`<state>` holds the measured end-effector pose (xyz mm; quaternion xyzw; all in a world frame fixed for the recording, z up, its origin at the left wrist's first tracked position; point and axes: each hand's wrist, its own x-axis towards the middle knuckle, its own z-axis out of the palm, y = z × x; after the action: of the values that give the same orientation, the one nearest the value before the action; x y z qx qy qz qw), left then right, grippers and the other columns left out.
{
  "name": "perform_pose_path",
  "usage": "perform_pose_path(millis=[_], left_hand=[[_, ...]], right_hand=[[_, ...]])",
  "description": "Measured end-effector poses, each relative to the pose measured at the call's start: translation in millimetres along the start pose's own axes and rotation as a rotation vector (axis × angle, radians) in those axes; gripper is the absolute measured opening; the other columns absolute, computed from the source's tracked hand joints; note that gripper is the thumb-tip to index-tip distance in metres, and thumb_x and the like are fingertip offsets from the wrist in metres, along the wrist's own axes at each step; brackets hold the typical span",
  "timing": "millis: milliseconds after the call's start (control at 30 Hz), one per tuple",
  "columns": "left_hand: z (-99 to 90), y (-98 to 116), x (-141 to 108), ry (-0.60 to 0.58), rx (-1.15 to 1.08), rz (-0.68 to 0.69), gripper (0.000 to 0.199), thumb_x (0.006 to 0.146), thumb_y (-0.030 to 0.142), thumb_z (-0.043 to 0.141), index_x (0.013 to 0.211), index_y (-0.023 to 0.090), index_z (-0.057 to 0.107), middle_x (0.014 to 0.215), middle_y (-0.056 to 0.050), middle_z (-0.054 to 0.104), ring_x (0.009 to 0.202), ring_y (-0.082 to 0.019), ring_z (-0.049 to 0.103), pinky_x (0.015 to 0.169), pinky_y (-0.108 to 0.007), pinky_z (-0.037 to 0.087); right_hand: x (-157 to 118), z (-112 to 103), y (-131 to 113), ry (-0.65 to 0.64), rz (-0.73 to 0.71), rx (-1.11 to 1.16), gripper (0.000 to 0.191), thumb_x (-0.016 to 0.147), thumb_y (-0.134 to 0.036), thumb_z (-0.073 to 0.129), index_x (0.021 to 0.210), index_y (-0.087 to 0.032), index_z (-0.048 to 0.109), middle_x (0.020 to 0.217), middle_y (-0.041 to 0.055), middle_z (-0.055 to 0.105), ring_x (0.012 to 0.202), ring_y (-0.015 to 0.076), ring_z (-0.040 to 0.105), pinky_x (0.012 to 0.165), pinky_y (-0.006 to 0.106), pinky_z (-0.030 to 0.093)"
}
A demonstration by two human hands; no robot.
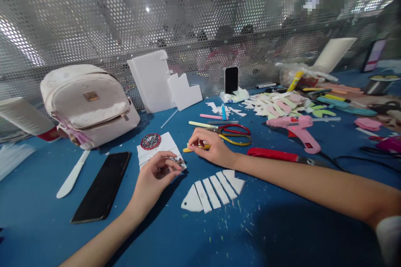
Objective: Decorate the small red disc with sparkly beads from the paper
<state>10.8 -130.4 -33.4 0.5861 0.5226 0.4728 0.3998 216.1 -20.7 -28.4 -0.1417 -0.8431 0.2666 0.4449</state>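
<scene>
Your left grip (155,171) curls over the near part of a white paper (169,143), thumb and forefinger close together; whether they pinch anything cannot be told. At two o'clock from it, your right grip (210,146) draws its fingertips in over a yellow marker (187,150) on the blue desk (150,233); anything held between them is too small to make out. Small dark bits (179,161) dot the paper's right side, and a red-rimmed dish (151,141) of speckled pieces sits toward its eleven o'clock. Between four and five o'clock from the paper lies a white fish cut-out (211,193) in separate pieces, one dark eye on its head. Bits this small probably call for a light, slow pinch, wrists clear of dish and loose strips. Lettering on the pale backpack's (90,112) metal plate (90,96), between ten and eleven o'clock from your left grip, is unreadable; no brand shows legibly.
</scene>
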Motion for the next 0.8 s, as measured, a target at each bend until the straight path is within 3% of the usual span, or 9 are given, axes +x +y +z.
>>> perform_pose_path(millis=[467, 800], left_hand=[[-3.9, 0, 1, 0.114, 0.009, 0.040, 0.032, 0.082, 0.030, 0.072, 0.108, 0.020, 0.057, 0.087, -0.003, 0.074, 0.080, -0.014, 0.067, 0.072, -0.023, 0.050], [-8.2, -8, 1, 0.176, -0.002, 0.085, 0.036, 0.082, 0.032, 0.075, 0.111, 0.019, 0.057, 0.088, -0.004, 0.074, 0.082, -0.017, 0.068, 0.077, -0.028, 0.051]], right_hand=[[1, 0, 1, 0.013, -0.055, -0.003, 0.012, 0.096, -0.026, 0.061, 0.087, -0.018, 0.063, 0.083, 0.0029, 0.059, 0.071, 0.0132, 0.052, 0.064, 0.028, 0.043], [-1, 2, 4, 0.012, -0.068, -0.012, 0.011, 0.096, -0.025, 0.061, 0.088, -0.017, 0.063, 0.083, 0.0030, 0.059, 0.072, 0.0132, 0.052, 0.065, 0.028, 0.043]])
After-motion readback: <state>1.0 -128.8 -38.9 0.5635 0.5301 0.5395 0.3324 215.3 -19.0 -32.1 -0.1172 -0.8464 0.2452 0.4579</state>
